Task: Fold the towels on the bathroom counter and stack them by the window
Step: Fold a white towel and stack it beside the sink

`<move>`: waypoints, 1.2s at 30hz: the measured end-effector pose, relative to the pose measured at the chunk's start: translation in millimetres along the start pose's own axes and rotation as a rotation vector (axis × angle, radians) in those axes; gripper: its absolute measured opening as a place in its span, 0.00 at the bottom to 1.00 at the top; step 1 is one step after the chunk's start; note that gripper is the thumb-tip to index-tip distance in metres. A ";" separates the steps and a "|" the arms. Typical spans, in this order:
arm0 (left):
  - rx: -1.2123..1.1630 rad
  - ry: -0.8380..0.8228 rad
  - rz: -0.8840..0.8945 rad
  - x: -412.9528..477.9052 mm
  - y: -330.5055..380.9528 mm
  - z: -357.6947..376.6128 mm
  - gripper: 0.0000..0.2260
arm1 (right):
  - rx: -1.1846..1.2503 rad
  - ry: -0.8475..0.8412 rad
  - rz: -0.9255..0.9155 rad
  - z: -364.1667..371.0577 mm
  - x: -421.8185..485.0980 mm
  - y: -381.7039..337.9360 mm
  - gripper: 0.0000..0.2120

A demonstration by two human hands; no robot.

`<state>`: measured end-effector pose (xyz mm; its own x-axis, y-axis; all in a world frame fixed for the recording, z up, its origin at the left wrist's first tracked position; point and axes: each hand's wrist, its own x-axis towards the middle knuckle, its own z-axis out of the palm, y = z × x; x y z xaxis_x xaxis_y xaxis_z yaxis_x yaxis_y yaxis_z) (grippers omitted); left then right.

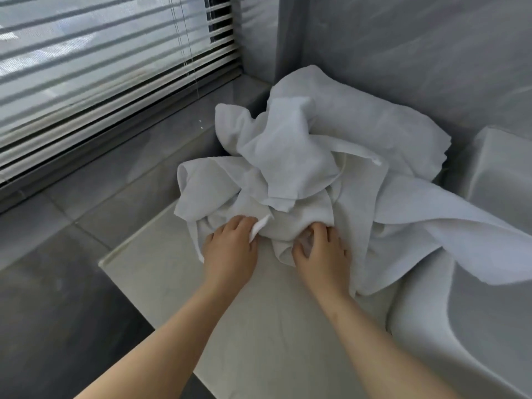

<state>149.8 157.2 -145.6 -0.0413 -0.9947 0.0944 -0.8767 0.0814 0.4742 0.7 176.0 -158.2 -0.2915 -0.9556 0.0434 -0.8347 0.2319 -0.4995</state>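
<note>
White towels (302, 156) lie heaped, unfolded, mid-frame on the pale desk (244, 326), one end trailing right toward the sink (460, 341). At the heap's near edge, the left hand (230, 246) pinches a towel flap and the right hand (321, 251) grips bunched cloth. Window blinds (100, 67) upper left.

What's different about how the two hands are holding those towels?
The left hand pinches a thin towel corner that sticks up beside its thumb; the right hand grips a thicker bunch of cloth. The left hand is on the window side, the right hand on the sink side. Both are palm down, fingers curled, at the front edge of the heap of white towels on the counter.
</note>
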 end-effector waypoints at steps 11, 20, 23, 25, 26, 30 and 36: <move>-0.168 0.036 -0.003 3.2 5.8 -2.7 0.10 | -0.090 0.009 -0.011 10.9 4.7 7.5 0.16; -0.155 0.007 -0.047 5.7 15.2 -2.9 0.11 | -0.094 -0.052 -0.023 7.2 8.0 11.8 0.19; -0.183 -0.003 -0.077 5.9 17.5 -3.7 0.10 | -0.076 -0.102 -0.011 0.5 9.6 12.3 0.20; -0.189 0.001 -0.113 5.4 18.4 -5.2 0.09 | -0.046 -0.127 0.010 -3.1 10.9 9.7 0.19; -0.198 0.010 -0.137 5.2 19.0 -6.7 0.08 | -0.012 -0.145 0.023 -4.6 11.7 8.1 0.18; -0.388 0.129 -0.250 5.9 24.3 -19.7 0.08 | 0.245 -0.136 0.056 -13.2 12.4 3.0 0.07; -0.807 0.216 -0.409 4.1 38.0 -44.2 0.11 | 0.362 -0.121 -0.089 -31.9 3.1 -11.3 0.21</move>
<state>137.5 159.0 -88.6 0.3582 -0.9291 -0.0920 -0.2009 -0.1729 0.9642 -5.6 176.2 -124.9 -0.1506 -0.9886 0.0087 -0.6289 0.0890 -0.7724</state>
